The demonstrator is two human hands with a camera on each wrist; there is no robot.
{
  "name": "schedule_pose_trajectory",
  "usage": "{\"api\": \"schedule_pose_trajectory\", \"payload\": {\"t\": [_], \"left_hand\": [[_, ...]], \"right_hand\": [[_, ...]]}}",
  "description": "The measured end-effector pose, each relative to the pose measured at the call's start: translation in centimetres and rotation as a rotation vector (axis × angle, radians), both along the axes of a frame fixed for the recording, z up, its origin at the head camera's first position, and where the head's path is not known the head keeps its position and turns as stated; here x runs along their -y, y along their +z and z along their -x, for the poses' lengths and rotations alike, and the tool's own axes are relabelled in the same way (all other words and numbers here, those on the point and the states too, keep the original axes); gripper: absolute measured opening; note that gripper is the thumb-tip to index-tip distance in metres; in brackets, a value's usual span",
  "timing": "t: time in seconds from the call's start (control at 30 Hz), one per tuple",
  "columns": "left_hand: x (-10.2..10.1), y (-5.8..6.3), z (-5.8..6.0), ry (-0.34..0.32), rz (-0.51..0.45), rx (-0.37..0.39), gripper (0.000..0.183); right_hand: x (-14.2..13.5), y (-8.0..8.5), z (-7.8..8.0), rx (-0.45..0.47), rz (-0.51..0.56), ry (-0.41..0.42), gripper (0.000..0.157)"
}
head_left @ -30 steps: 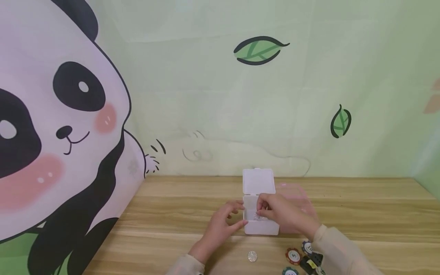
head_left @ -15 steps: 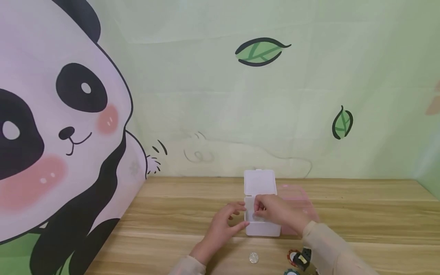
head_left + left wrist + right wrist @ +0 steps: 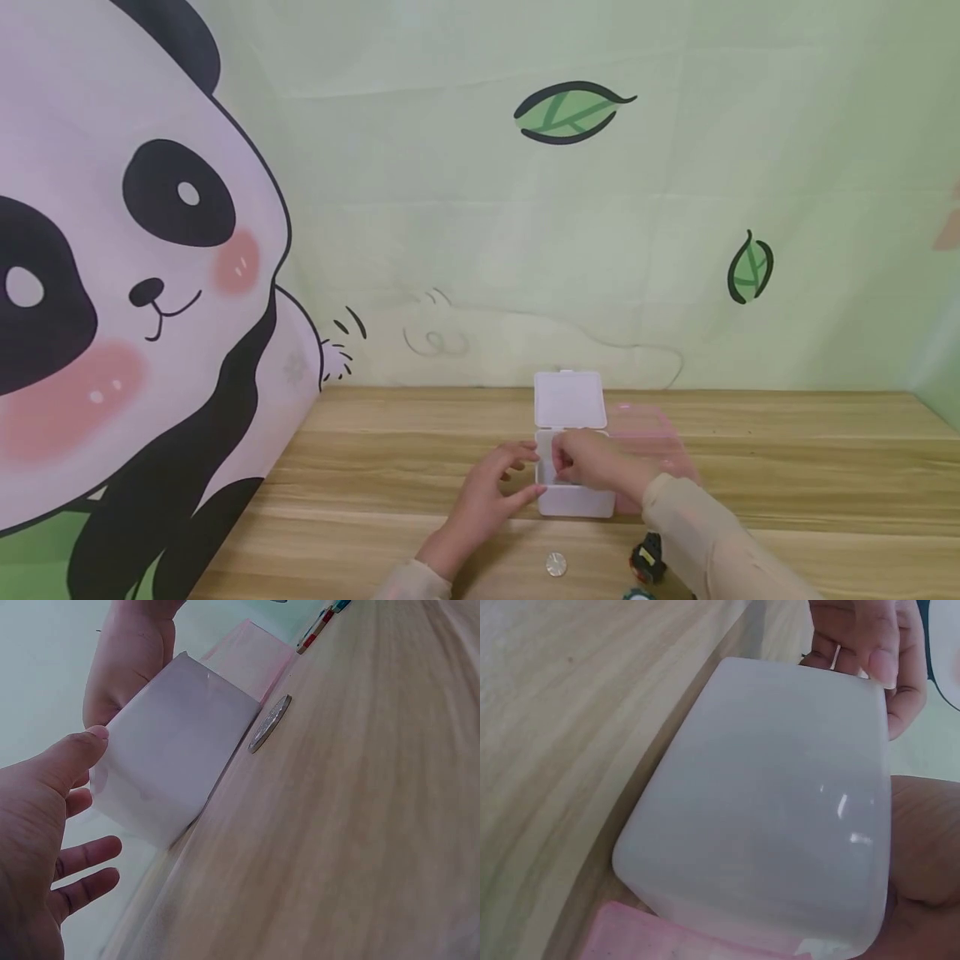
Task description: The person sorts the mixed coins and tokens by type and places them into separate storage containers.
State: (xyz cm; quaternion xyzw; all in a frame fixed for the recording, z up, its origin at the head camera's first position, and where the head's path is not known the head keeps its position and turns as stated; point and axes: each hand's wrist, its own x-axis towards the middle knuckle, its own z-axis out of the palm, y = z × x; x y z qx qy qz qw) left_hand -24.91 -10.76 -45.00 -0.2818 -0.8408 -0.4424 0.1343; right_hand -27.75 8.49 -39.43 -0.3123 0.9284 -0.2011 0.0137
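Note:
A white plastic box [image 3: 576, 502] stands on the table with its lid [image 3: 570, 400] raised at the back. My left hand [image 3: 483, 492] holds the box's left side, thumb at the front corner and fingers further back. In the left wrist view, two fingers [image 3: 88, 855] stick out free of the wall. My right hand [image 3: 592, 460] reaches over the right wall into the box. Its thumb and fingertips are pinched together on a silver coin, which fingers and wall now largely hide. Another silver coin [image 3: 556, 564] lies on the table in front of the box.
A translucent pink box [image 3: 652, 442] stands against the white box's right side. A black object [image 3: 647, 558] and a green-edged poker chip [image 3: 638, 594] lie near the right sleeve [image 3: 705, 533]. Behind the wooden table hangs a green cloth [image 3: 450, 208] with a panda print.
My right hand has sunk deeper into the box and moved slightly left, taking the coin out of clear sight. Its sleeve now covers more of the chips. The left hand keeps its place.

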Motion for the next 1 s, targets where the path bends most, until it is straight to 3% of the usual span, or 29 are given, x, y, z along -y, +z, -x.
{"api": "schedule_pose_trajectory", "payload": {"t": [0.23, 0.4, 1.0], "left_hand": [[-0.1, -0.1, 0.0, 0.005, 0.010, 0.002, 0.034], [-0.2, -0.1, 0.1, 0.001, 0.004, 0.003, 0.035], [-0.1, -0.1, 0.0, 0.007, -0.003, 0.011, 0.033]], "right_hand": [[0.3, 0.2, -0.1, 0.021, -0.069, -0.064, 0.025], [0.2, -0.1, 0.0, -0.012, -0.099, -0.082, 0.026], [0.2, 1.0, -0.6, 0.043, -0.042, -0.084, 0.017]]}}
